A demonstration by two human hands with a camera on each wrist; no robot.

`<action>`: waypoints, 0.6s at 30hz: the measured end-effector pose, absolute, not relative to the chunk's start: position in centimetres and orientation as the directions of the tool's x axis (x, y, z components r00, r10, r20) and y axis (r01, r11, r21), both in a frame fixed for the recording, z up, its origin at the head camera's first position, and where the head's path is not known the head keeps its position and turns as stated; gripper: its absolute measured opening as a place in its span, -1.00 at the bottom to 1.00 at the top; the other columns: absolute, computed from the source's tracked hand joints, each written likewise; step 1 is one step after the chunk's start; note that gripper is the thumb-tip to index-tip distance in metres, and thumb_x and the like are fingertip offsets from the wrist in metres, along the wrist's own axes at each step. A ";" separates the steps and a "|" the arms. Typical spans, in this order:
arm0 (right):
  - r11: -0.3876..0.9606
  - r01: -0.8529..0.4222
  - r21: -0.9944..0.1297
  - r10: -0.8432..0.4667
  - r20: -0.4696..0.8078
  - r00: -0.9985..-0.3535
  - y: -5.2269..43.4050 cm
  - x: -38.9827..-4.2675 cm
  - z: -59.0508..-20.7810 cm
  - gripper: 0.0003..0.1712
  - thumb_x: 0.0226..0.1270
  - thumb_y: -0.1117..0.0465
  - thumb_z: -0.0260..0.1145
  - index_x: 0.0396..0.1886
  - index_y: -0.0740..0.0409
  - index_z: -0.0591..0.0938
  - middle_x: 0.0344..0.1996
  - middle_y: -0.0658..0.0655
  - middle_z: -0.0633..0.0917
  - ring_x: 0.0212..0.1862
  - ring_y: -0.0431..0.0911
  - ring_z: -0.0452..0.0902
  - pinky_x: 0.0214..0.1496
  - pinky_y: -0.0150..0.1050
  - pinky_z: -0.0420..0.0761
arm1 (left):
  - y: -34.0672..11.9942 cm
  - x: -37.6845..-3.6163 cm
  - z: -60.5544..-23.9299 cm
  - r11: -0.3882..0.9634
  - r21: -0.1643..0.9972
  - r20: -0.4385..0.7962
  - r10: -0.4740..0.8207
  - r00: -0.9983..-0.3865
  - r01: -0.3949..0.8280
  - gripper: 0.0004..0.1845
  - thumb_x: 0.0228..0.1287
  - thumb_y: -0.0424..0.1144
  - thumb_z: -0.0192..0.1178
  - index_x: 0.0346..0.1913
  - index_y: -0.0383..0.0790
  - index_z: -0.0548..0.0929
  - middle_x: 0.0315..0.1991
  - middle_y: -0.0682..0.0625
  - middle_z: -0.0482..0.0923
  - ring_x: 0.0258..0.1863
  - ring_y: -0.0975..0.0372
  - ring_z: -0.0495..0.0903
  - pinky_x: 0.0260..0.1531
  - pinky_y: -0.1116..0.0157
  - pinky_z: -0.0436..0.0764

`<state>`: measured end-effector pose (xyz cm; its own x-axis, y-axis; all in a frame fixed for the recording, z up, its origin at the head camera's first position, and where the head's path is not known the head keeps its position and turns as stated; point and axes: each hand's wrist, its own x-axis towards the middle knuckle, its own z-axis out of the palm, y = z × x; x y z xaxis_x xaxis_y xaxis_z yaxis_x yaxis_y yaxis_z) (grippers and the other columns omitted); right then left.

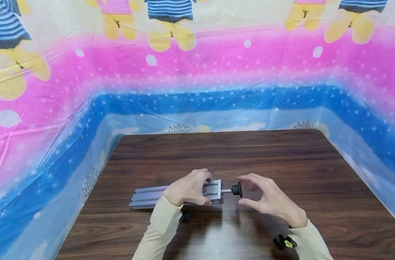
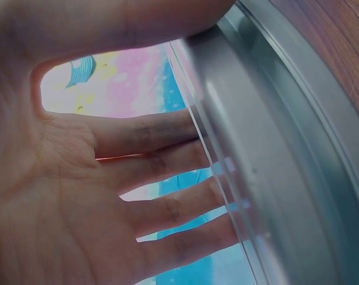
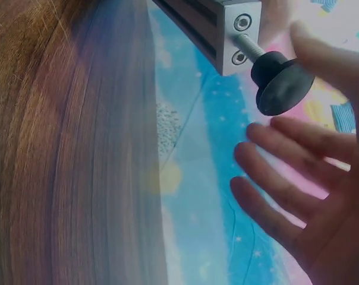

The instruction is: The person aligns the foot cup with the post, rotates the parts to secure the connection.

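Under the left hand (image 1: 188, 187) lies a rail (image 1: 152, 196) of grey metal, grooved and satin-smooth, with a dull sheen. At its end, just beside the right hand (image 1: 269, 200), a bright metal bolt (image 3: 246, 47) carries a matt black knob (image 3: 282, 83) that looks like plastic. The surface (image 1: 282, 162) is dark wood grain, smooth and faintly glossy. Beyond the hands hangs a shiny, creased plastic sheet (image 1: 217, 65).

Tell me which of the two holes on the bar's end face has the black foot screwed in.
The lower hole, nearer the table. The foot is on a threaded stud entering it. The upper hole is empty. The right hand is open beside the foot.
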<state>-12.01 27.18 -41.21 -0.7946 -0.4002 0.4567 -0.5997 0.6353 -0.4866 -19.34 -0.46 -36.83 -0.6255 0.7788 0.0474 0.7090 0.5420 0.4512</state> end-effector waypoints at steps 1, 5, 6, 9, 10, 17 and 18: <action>0.620 -0.625 -0.475 -0.417 0.475 -0.775 27.2 -12.0 -41.2 -0.34 0.12 0.15 0.59 0.24 0.02 0.59 -0.05 -0.06 0.72 -0.19 -0.24 0.63 -0.14 -0.26 0.65 | -0.5 -19.3 -36.8 0.542 0.449 0.049 0.779 -0.625 0.710 -0.44 -0.19 -0.19 0.57 -0.08 -0.35 0.63 -0.24 -0.02 0.57 -0.32 0.21 0.47 -0.32 0.33 0.50; 0.582 -0.670 -0.460 -0.446 0.509 -0.736 27.1 -12.1 -41.1 -0.27 0.03 0.32 0.60 0.26 0.00 0.59 -0.06 -0.10 0.72 -0.19 -0.29 0.61 -0.14 -0.32 0.65 | -0.5 -19.3 -36.8 0.541 0.446 0.049 0.781 -0.623 0.713 -0.44 -0.18 -0.19 0.57 -0.07 -0.35 0.63 -0.22 -0.03 0.57 -0.31 0.21 0.47 -0.31 0.33 0.51; 0.579 -0.672 -0.462 -0.446 0.510 -0.735 27.1 -12.1 -41.1 -0.29 0.02 0.34 0.60 0.24 0.00 0.60 -0.08 -0.11 0.72 -0.20 -0.30 0.61 -0.15 -0.34 0.64 | -0.5 -19.3 -36.8 0.541 0.447 0.048 0.781 -0.623 0.713 -0.44 -0.18 -0.19 0.57 -0.06 -0.36 0.63 -0.22 -0.03 0.57 -0.31 0.20 0.47 -0.31 0.33 0.51; 0.584 -0.669 -0.460 -0.444 0.509 -0.738 27.1 -12.2 -41.2 -0.37 0.05 0.31 0.59 0.18 0.03 0.64 -0.13 -0.12 0.74 -0.23 -0.31 0.62 -0.16 -0.37 0.64 | -0.5 -19.3 -36.9 0.544 0.448 0.044 0.780 -0.625 0.710 -0.44 -0.18 -0.19 0.57 -0.06 -0.36 0.63 -0.22 -0.03 0.57 -0.31 0.21 0.47 -0.31 0.33 0.50; 0.585 -0.668 -0.460 -0.444 0.507 -0.738 27.1 -12.2 -41.3 -0.41 0.07 0.29 0.58 0.16 0.04 0.65 -0.15 -0.11 0.75 -0.25 -0.29 0.63 -0.17 -0.36 0.64 | -0.5 -19.3 -36.9 0.544 0.448 0.043 0.779 -0.625 0.709 -0.44 -0.18 -0.19 0.57 -0.06 -0.36 0.63 -0.22 -0.03 0.57 -0.31 0.21 0.47 -0.31 0.33 0.50; 0.614 -0.600 -0.513 -0.413 0.439 -0.798 27.0 -12.4 -41.5 -0.76 0.26 0.15 0.48 -0.09 0.03 0.73 -0.34 -0.17 0.75 -0.35 -0.33 0.63 -0.24 -0.32 0.66 | -0.5 -19.3 -36.9 0.551 0.447 0.036 0.776 -0.630 0.704 -0.44 -0.19 -0.19 0.57 -0.07 -0.36 0.64 -0.22 -0.02 0.58 -0.32 0.21 0.47 -0.33 0.33 0.51; 0.616 -0.586 -0.527 -0.407 0.424 -0.809 27.0 -12.3 -41.5 -0.82 0.28 0.14 0.47 -0.14 0.02 0.74 -0.36 -0.18 0.74 -0.35 -0.35 0.62 -0.25 -0.31 0.67 | -0.5 -19.3 -36.9 0.551 0.449 0.035 0.776 -0.630 0.703 -0.44 -0.19 -0.19 0.57 -0.07 -0.36 0.64 -0.22 -0.03 0.58 -0.32 0.21 0.47 -0.33 0.33 0.51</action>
